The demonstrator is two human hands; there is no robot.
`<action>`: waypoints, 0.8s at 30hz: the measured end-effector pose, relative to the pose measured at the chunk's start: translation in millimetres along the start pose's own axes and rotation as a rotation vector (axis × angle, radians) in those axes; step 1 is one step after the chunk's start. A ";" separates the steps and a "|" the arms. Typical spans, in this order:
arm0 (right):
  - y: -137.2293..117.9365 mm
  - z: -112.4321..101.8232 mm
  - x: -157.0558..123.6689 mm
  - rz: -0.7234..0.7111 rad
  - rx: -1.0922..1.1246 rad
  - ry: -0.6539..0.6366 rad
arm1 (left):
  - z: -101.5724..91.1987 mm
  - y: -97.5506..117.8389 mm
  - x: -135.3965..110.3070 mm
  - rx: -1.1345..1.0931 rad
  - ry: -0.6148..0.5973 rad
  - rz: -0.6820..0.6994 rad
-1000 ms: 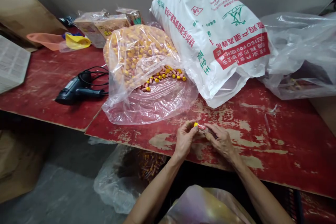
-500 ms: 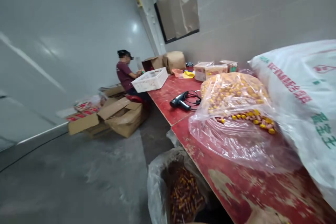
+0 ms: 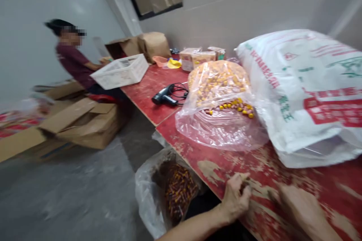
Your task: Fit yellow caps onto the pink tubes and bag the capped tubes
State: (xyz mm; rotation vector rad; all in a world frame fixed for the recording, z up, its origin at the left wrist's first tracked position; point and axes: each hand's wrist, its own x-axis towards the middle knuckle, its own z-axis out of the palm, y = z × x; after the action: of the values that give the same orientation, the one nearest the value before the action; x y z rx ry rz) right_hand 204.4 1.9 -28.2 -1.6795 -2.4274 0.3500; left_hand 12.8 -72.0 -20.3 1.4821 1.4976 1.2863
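Observation:
My left hand (image 3: 236, 195) rests at the near edge of the worn red table (image 3: 223, 160), fingers curled inward; what they hold is hidden. My right hand (image 3: 298, 205) lies on the table to the right, smeared by motion, its fingers not readable. Ahead of both hands lies a clear plastic bag (image 3: 217, 105) full of small yellow-capped red pieces, some spilling toward its open mouth. Below the table edge, left of my left hand, an open plastic bag (image 3: 169, 192) holds several more of those pieces.
A big white printed sack (image 3: 302, 86) lies at the right. A black heat gun (image 3: 165, 97) with cord sits further along the table, then a white crate (image 3: 121, 71), packets and cardboard boxes (image 3: 85, 120). Another person (image 3: 73, 60) sits at the far left end.
The view swung left toward the room and is now turning back. One second ago both hands pinched a small yellow-capped piece; now they sit at the table edge, blurred, the piece not visible.

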 end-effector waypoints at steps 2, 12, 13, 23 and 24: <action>-12.5 -7.3 -8.7 -0.003 0.044 -0.044 | -8.8 7.3 5.7 -0.068 -0.066 -0.045; -65.1 -28.4 1.9 -0.305 0.429 0.126 | -87.6 7.3 8.9 -0.269 -0.224 -0.599; -45.1 -33.4 13.1 -0.209 0.397 0.234 | -101.3 -0.4 3.7 -0.276 -0.185 -0.635; 86.7 -70.1 112.8 0.328 -0.230 0.188 | -183.3 -76.9 -37.1 0.287 -0.037 -0.710; 90.4 -66.4 114.2 0.312 -0.250 0.175 | -186.6 -78.1 -35.1 0.355 -0.053 -0.696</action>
State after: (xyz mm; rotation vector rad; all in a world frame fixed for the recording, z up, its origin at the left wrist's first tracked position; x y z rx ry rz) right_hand 263.2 145.7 10.2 -2.1009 -2.1563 -0.0659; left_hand -182.2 -131.6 -44.2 1.0157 2.0298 0.5826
